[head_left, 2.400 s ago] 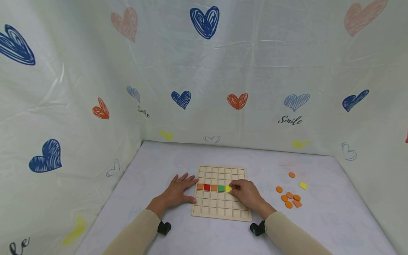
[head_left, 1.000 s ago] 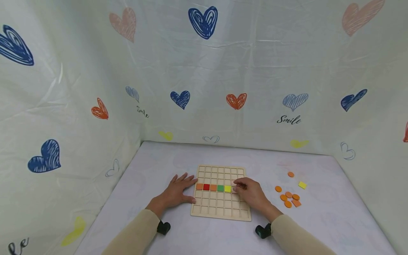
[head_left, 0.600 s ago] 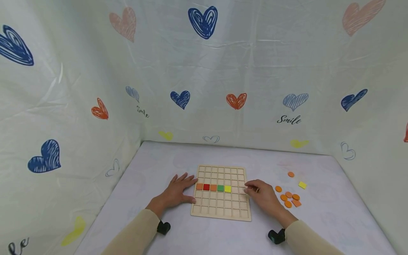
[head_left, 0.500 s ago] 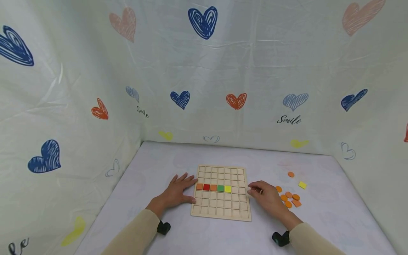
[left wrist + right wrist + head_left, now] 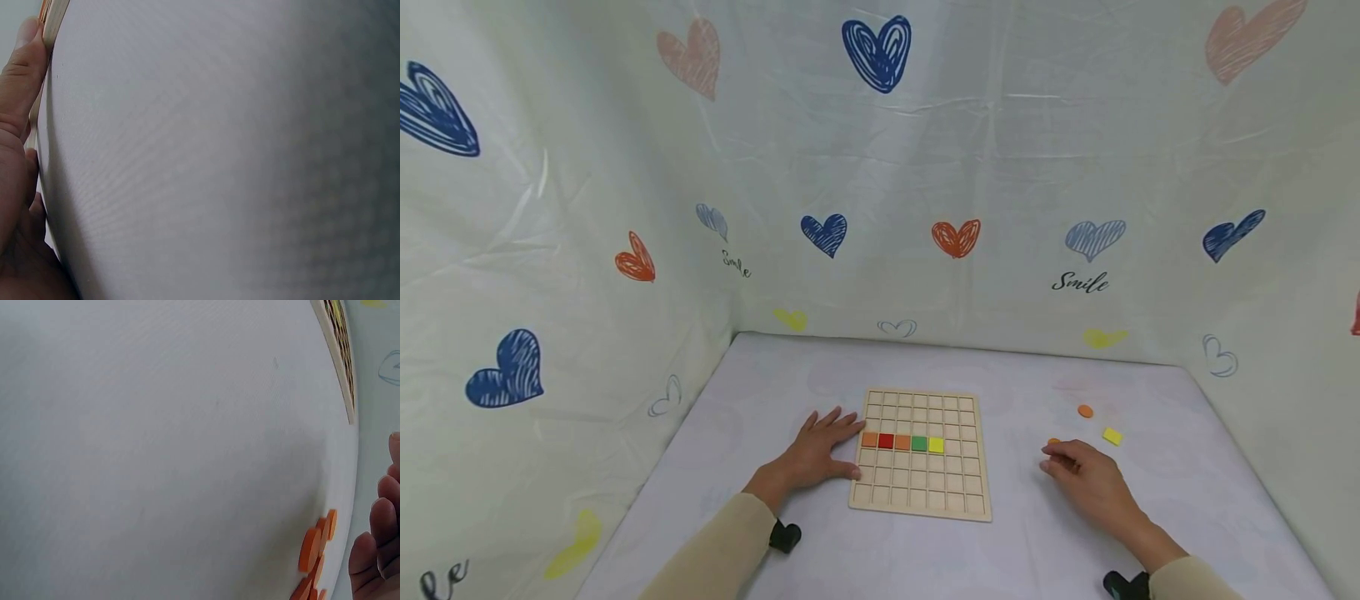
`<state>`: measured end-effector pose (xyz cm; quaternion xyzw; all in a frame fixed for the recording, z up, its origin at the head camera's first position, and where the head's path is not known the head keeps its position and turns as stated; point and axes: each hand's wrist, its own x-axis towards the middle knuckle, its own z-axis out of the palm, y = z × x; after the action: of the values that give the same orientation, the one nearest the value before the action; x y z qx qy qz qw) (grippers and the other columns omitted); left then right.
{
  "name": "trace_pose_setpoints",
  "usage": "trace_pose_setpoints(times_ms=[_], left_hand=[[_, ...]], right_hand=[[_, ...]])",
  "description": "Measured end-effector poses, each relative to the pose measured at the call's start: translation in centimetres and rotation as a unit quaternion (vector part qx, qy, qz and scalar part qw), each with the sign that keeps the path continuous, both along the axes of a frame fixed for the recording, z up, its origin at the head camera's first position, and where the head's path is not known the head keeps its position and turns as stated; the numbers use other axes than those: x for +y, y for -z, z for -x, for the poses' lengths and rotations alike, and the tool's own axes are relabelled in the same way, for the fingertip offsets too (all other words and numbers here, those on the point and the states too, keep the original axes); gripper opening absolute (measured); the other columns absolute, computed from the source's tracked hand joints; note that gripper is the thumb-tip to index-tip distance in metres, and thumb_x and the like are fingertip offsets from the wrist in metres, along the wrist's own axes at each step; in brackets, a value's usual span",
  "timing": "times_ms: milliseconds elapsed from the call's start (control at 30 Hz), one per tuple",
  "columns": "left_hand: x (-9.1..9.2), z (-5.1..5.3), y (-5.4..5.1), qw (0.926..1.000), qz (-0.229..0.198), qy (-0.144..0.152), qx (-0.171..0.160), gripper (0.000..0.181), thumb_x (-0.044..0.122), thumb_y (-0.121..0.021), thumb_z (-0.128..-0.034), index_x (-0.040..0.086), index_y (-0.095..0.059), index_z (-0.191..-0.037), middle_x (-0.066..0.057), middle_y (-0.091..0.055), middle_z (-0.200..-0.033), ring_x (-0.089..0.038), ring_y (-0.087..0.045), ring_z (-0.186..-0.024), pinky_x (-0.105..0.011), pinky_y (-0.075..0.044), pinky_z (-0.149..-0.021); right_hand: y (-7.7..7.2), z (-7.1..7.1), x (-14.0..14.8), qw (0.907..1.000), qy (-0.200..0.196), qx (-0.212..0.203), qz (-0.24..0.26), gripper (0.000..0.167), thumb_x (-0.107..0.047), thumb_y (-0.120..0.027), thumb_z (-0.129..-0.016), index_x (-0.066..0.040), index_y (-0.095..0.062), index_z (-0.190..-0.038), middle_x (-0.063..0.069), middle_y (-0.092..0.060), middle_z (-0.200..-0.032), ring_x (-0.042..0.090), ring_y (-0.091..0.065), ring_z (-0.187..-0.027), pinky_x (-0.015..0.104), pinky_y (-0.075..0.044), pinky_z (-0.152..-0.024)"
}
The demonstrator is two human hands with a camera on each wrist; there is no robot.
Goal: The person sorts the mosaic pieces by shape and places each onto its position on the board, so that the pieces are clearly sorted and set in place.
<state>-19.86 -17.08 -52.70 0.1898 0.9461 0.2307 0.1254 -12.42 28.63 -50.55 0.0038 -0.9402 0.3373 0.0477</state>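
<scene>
A wooden grid board [image 5: 917,502] lies on the table. One of its rows bears square tiles in orange, red, orange, green and yellow, with the yellow tile [image 5: 936,445] rightmost. My left hand [image 5: 812,454] rests with spread fingers, its fingertips and thumb touching the board's left edge. Over the loose pieces on the right, my right hand [image 5: 1093,487] hovers with its fingers loosely bent and nothing visible in them. It hides most of the orange discs in the head view; the right wrist view shows several orange discs [image 5: 309,550] below the fingers, apart from them.
Beyond the right hand lie a single orange disc [image 5: 1086,411] and a yellow square tile [image 5: 1112,436]. A white cloth covers the table [image 5: 790,367]. A white curtain [image 5: 1000,167] printed with hearts hangs behind and to the left.
My right hand has let go of the yellow tile in the row and moved right, off the board to above the orange discs. The left hand has stayed in place.
</scene>
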Motion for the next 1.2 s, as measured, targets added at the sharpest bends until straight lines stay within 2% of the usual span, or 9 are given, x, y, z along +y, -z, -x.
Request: trace_pose_setpoints(times_ms=[67, 167, 400, 633, 833, 1200], left_hand=[[0.0, 0.0, 0.0, 1.0000, -0.001, 0.001, 0.000, 0.089, 0.052, -0.086, -0.0828, 0.026, -0.049, -0.160, -0.001, -0.040, -0.170, -0.031, -0.019, -0.164, -0.059, -0.005, -0.133], [-0.1, 0.0, 0.0, 1.0000, -0.001, 0.003, 0.001, 0.089, 0.053, -0.086, -0.0829, 0.025, -0.049, -0.160, -0.001, -0.040, -0.170, -0.031, -0.019, -0.164, -0.059, -0.005, -0.133], [-0.1, 0.0, 0.0, 1.0000, -0.001, 0.001, -0.001, 0.089, 0.053, -0.085, -0.0834, 0.025, -0.048, -0.160, -0.001, -0.039, -0.170, -0.031, -0.018, -0.164, -0.058, -0.004, -0.134], [-0.2, 0.0, 0.1, 1.0000, -0.001, 0.002, 0.002, 0.089, 0.053, -0.086, -0.0830, 0.026, -0.049, -0.160, -0.001, -0.040, -0.170, -0.031, -0.019, -0.164, -0.059, -0.004, -0.133], [-0.1, 0.1, 0.1, 1.0000, -0.005, 0.005, -0.001, 0.091, 0.053, -0.086, -0.0825, 0.025, -0.048, -0.160, -0.001, -0.039, -0.170, -0.030, -0.018, -0.164, -0.058, -0.004, -0.134], [-0.2, 0.1, 0.0, 0.9999, -0.006, 0.008, -0.001, 0.091, 0.056, -0.084, -0.0821, 0.025, -0.049, -0.160, -0.001, -0.039, -0.170, -0.031, -0.019, -0.164, -0.059, -0.004, -0.133]], right_hand=[[0.0, -0.5, 1.0, 0.9999, 0.006, -0.006, -0.007, 0.025, -0.024, -0.079, -0.096, -0.009, -0.078, -0.116, -0.003, -0.072, -0.102, 0.000, -0.058, -0.085, 0.018, -0.053, -0.071], [0.1, -0.9, 2.5, 0.9992, 0.016, -0.022, -0.029, 0.030, -0.029, -0.078, -0.097, -0.009, -0.077, -0.119, -0.002, -0.073, -0.105, 0.006, -0.062, -0.090, 0.020, -0.054, -0.073], [0.4, -1.3, 5.0, 0.9958, 0.023, -0.046, -0.076, 0.040, -0.034, -0.075, -0.098, -0.002, -0.074, -0.122, 0.005, -0.074, -0.109, 0.024, -0.066, -0.100, 0.039, -0.057, -0.082], [0.9, -1.4, 6.2, 0.9940, 0.011, -0.045, -0.099, 0.044, -0.033, -0.079, -0.095, 0.002, -0.070, -0.119, 0.007, -0.070, -0.106, 0.026, -0.062, -0.097, 0.047, -0.055, -0.084], [1.3, -1.3, 6.8, 0.9919, 0.016, -0.064, -0.109, 0.048, -0.031, -0.082, -0.091, 0.006, -0.066, -0.116, 0.012, -0.068, -0.105, 0.029, -0.061, -0.095, 0.051, -0.055, -0.084], [1.4, -1.1, 7.6, 0.9889, 0.017, -0.084, -0.121, 0.050, -0.031, -0.077, -0.096, 0.011, -0.066, -0.120, 0.019, -0.068, -0.109, 0.032, -0.062, -0.097, 0.057, -0.056, -0.086]])
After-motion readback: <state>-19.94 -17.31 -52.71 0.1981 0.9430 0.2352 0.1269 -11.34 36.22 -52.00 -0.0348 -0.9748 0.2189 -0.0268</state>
